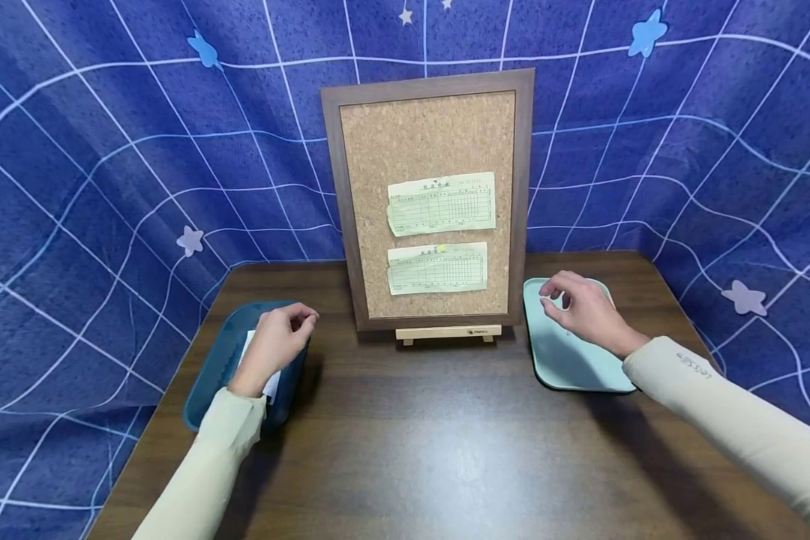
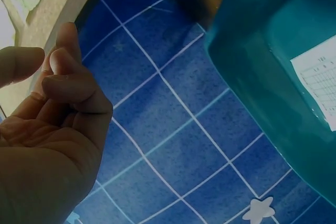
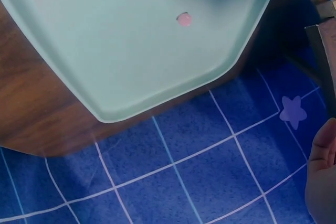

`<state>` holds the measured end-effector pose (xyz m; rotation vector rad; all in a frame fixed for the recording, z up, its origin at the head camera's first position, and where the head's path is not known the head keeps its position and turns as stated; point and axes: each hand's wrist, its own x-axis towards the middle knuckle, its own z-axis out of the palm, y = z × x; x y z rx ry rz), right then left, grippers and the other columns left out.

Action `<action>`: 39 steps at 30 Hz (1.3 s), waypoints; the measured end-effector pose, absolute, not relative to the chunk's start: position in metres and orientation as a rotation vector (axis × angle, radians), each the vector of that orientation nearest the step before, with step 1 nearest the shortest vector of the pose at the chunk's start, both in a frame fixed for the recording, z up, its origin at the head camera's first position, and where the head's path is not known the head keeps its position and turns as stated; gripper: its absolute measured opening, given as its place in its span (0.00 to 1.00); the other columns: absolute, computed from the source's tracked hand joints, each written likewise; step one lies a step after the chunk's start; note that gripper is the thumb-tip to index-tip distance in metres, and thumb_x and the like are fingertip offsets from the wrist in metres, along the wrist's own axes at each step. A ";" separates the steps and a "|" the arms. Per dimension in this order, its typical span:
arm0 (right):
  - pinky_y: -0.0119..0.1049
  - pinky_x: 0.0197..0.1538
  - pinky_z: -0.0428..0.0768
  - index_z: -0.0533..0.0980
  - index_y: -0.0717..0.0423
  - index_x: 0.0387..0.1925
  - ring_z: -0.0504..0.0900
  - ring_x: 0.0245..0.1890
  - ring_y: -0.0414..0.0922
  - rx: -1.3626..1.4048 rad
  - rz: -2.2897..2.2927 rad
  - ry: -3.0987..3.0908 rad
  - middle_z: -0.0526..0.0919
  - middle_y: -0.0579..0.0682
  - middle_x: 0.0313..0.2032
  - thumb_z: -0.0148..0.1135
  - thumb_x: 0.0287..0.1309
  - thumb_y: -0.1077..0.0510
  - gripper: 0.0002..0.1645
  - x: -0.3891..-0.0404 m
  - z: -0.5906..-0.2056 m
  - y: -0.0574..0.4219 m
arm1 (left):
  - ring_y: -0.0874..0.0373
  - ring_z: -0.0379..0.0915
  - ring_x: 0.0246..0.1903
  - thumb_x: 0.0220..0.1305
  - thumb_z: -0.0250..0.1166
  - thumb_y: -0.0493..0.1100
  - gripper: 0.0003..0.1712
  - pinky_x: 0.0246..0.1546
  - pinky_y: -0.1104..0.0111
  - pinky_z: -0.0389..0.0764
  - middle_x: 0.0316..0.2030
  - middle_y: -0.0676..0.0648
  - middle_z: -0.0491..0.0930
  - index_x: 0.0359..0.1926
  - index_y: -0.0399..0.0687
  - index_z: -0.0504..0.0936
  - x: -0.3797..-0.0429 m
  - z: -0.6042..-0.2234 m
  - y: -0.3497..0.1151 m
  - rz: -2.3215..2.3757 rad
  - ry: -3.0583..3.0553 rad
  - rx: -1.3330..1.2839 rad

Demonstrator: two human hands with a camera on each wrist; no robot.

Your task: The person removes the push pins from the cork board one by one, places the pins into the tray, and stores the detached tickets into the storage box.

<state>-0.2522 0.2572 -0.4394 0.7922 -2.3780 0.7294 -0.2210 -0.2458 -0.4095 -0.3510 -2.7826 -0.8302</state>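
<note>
My left hand (image 1: 277, 341) is over the teal basket (image 1: 221, 341), its fingers loosely bent and nothing between them. Under that hand a white printed slip (image 2: 321, 80) lies inside the basket. On the other side my right hand (image 1: 583, 307) hovers above the pale mint tray (image 1: 555, 364), thumb and fingertips apart around bare air. A small pink round piece (image 3: 184, 19) lies in the tray. Between the hands stands a framed cork board (image 1: 432, 139). It carries an upper pale green form slip (image 1: 442, 206) and a lower form slip (image 1: 439, 271), which has a yellow spot at its top.
The board leans on a small wooden easel (image 1: 448, 332) at the back of the brown wooden table (image 1: 405, 450). Behind it hangs a blue curtain (image 1: 243, 165) with white grid lines and stars. Basket and tray flank the board left and right.
</note>
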 end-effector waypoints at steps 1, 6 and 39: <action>0.36 0.26 0.73 0.77 0.54 0.29 0.74 0.24 0.40 0.794 0.733 -2.377 0.77 0.44 0.27 0.67 0.44 0.64 0.08 -0.252 -0.438 0.256 | 0.55 0.69 0.23 0.65 0.59 0.41 0.09 0.24 0.64 0.73 0.25 0.49 0.78 0.38 0.41 0.83 -0.221 -0.409 -0.245 -0.830 -2.784 -0.353; 0.35 0.26 0.72 0.77 0.55 0.29 0.75 0.24 0.42 0.817 0.757 -2.364 0.77 0.45 0.27 0.66 0.45 0.64 0.07 -0.252 -0.433 0.252 | 0.55 0.69 0.23 0.65 0.59 0.41 0.08 0.24 0.64 0.73 0.25 0.49 0.78 0.39 0.42 0.83 -0.223 -0.408 -0.241 -0.830 -2.786 -0.353; 0.40 0.28 0.72 0.77 0.56 0.30 0.73 0.30 0.42 0.940 0.757 -2.301 0.78 0.48 0.29 0.66 0.46 0.68 0.09 -0.265 -0.404 0.226 | 0.56 0.71 0.24 0.63 0.61 0.40 0.06 0.28 0.64 0.73 0.26 0.49 0.80 0.37 0.43 0.83 -0.236 -0.389 -0.213 -0.869 -2.733 -0.433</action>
